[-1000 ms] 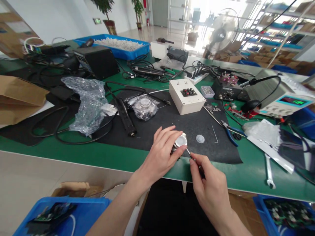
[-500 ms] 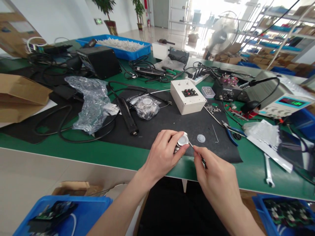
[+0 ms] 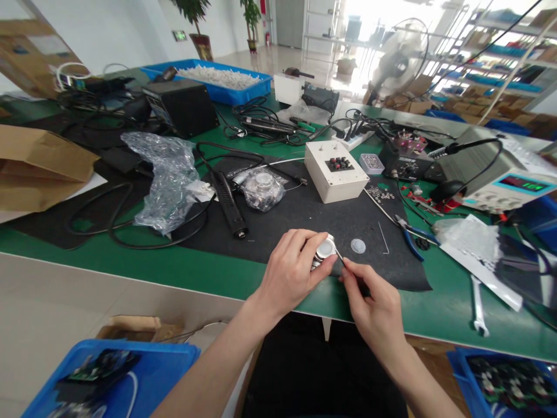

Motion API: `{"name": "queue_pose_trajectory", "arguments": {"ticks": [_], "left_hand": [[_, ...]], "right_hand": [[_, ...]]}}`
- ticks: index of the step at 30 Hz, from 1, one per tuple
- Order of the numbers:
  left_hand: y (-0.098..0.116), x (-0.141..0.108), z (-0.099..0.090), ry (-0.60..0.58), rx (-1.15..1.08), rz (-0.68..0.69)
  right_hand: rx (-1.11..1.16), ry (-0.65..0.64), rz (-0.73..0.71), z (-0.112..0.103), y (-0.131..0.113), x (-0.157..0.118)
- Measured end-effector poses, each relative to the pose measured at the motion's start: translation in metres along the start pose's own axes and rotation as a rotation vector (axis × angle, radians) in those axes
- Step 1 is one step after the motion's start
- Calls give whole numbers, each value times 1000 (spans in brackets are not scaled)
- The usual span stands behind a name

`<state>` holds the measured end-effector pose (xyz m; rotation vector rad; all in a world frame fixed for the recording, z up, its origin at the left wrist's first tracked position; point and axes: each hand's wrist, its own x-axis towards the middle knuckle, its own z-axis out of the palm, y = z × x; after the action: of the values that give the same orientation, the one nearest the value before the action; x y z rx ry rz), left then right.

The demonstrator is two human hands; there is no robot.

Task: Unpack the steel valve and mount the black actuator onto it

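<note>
Near the table's front edge, my left hand (image 3: 292, 268) is closed around a round silver watch-like piece (image 3: 325, 248) with a pale face. My right hand (image 3: 369, 296) pinches a thin metal tool (image 3: 340, 255), whose tip touches the right rim of the silver piece. Much of the tool and the lower part of the silver piece are hidden by my fingers. A clear round disc (image 3: 358, 246) lies on the black mat (image 3: 287, 226) to the right, with a thin L-shaped hex key (image 3: 383, 238) beside it.
Behind the hands stands a white box (image 3: 336, 174) with terminals. Blue-handled pliers (image 3: 411, 239) and a wrench (image 3: 479, 306) lie at the right. A black cylindrical handle (image 3: 230, 206) and bubble wrap (image 3: 165, 180) are at the left. Blue bins (image 3: 161, 371) sit below the table.
My right hand has tilted and shifted slightly, with the tool still against the rim of the silver piece. My left hand keeps its hold. The whole view has shifted a little.
</note>
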<state>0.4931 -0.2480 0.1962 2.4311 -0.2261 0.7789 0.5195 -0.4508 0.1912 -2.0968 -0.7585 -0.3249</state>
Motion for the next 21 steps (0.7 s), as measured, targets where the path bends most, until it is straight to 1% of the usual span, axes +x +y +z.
{"name": "queue_pose_trajectory", "arguments": {"ticks": [2,4,8,10,12,17,21], "left_hand": [[0,2,-3,-17,-47,-9],[-1,7,-9,-60,-112,-27],[-4,25,-29,-237,-193,-63],[-5,35,-37,-314,-182,-55],[-5,43,-43,-367,-163,-61],[-1,50,-46,-421,-138,-170],[1,48,-46,-425,-140,-201]], "right_hand": [[3,-28,-12,-6,-2,4],[-47,-83,-52,-16,-4,10],[-230,-216,-161,-40,-7,30],[-267,-269,-169,-49,-6,40],[-288,-309,-173,-55,-4,47],[-310,-342,-233,-62,3,59],[-258,-375,-241,-64,6,59]]}}
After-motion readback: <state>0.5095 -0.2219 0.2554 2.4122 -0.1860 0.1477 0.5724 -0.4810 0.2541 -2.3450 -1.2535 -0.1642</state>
